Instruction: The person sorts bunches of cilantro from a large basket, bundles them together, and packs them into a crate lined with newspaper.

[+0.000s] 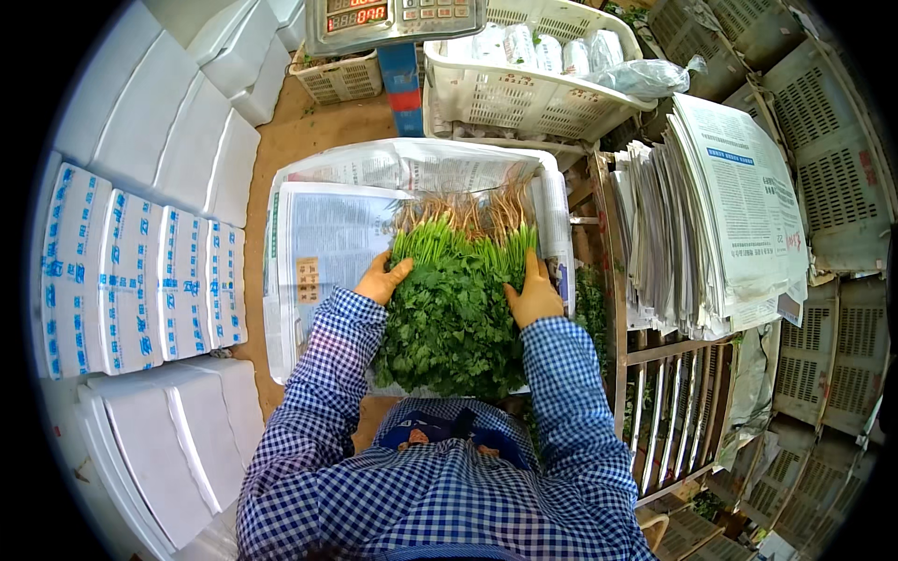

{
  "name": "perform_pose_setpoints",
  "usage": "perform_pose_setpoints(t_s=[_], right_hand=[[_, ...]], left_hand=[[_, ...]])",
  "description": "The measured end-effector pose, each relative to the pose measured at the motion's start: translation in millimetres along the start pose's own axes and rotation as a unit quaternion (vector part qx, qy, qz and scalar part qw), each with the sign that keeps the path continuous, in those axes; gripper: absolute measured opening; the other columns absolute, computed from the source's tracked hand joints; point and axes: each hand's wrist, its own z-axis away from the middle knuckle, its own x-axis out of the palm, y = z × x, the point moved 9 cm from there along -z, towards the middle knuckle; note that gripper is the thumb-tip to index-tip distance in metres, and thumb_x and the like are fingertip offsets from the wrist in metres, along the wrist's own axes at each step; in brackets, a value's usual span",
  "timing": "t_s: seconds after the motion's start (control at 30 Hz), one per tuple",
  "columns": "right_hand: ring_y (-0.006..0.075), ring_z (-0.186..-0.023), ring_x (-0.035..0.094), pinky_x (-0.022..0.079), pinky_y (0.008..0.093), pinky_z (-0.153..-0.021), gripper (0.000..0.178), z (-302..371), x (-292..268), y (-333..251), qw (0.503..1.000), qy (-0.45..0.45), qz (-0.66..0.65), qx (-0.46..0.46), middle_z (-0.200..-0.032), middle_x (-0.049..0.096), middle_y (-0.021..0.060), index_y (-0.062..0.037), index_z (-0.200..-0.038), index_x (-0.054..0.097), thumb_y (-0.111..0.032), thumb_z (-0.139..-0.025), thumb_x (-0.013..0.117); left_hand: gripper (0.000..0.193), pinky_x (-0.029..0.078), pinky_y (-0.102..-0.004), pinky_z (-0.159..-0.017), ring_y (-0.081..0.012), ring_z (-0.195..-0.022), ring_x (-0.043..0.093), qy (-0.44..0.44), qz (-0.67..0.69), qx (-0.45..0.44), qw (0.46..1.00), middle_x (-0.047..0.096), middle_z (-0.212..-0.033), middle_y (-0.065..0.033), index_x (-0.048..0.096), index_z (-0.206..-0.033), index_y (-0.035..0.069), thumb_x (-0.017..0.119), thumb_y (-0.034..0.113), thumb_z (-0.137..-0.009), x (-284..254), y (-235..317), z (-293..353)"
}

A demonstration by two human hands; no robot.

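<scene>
One broad bundle of leafy greens [456,327] lies on newspaper [332,234], its roots [463,210] pointing away from the person. The left hand [382,279] and right hand [536,294] flank it, thumbs spread wide from the fingers; how far the fingers reach beneath is hidden. It is probably light and limp, its leaves easily bruised, so the firmer stems [428,243] by the roots seem the best hold.

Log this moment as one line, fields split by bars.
leafy herbs: on newspaper, roots at far end | left hand: touching left side | right hand: touching right side
</scene>
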Motion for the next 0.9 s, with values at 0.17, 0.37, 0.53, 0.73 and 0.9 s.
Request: perform_pose_setpoints(t_s=[0.17,0.37,0.53,0.73,0.9], right_hand=[[0.0403,-0.141,0.045,0.037,0.05,-0.117,0.078,53,-7,-30,0.977,0.136,-0.038,-0.161,-0.159,0.04,0.0176,-0.0123,-0.158,0.035,-0.05,-0.095,0.064],[0.0403,-0.149,0.03,0.018,0.0592,-0.124,0.082,69,31,-43,0.971,-0.003,0.038,-0.235,-0.163,0.035,0.0146,-0.0209,-0.155,0.041,-0.056,-0.087,0.071],[0.0401,-0.15,0.029,0.019,0.058,-0.124,0.082,62,32,-36,0.965,-0.023,0.001,-0.26,-0.164,0.033,0.0137,-0.0206,-0.155,0.042,-0.054,-0.087,0.073],[0.0446,-0.146,0.036,0.027,0.0574,-0.121,0.083,96,-4,3,0.97,0.063,-0.076,-0.223,-0.16,0.038,0.0202,-0.0181,-0.152,0.047,-0.051,-0.082,0.077],[0.0478,-0.145,0.034,0.031,0.0565,-0.119,0.095,85,25,-18,0.985,-0.052,0.046,-0.16,-0.165,0.025,0.0205,-0.0178,-0.16,0.031,-0.048,-0.084,0.078]], left_hand=[[0.115,0.034,-0.0424,-0.12,-0.0378,-0.142,0.043,0.02,0.071,-0.072,0.995,0.038,-0.155,-0.032,0.007,-0.156,-0.013,0.08,0.043,-0.088,14,-37,-20],[0.089,0.047,-0.0436,-0.113,-0.0398,-0.136,0.051,0.095,-0.011,0.029,0.995,0.049,-0.146,-0.0298,0.02,-0.157,-0.003,0.076,0.006,-0.089,-25,-37,6],[0.084,0.04,-0.0433,-0.118,-0.0417,-0.142,0.043,0.068,-0.21,0.007,0.975,0.044,-0.151,-0.0291,0.022,-0.157,-0.004,0.073,0.019,-0.094,-34,0,33],[0.08,0.037,-0.0541,-0.117,-0.0428,-0.14,0.044,0.136,-0.427,0.244,0.86,0.047,-0.152,-0.0235,0.036,-0.155,0.009,0.073,0.039,-0.091,-52,121,84],[0.069,0.018,-0.0575,-0.125,-0.0387,-0.15,0.03,-0.069,-0.559,0.299,0.77,0.037,-0.161,-0.0175,0.04,-0.154,0.021,0.065,0.046,-0.095,70,126,60]])
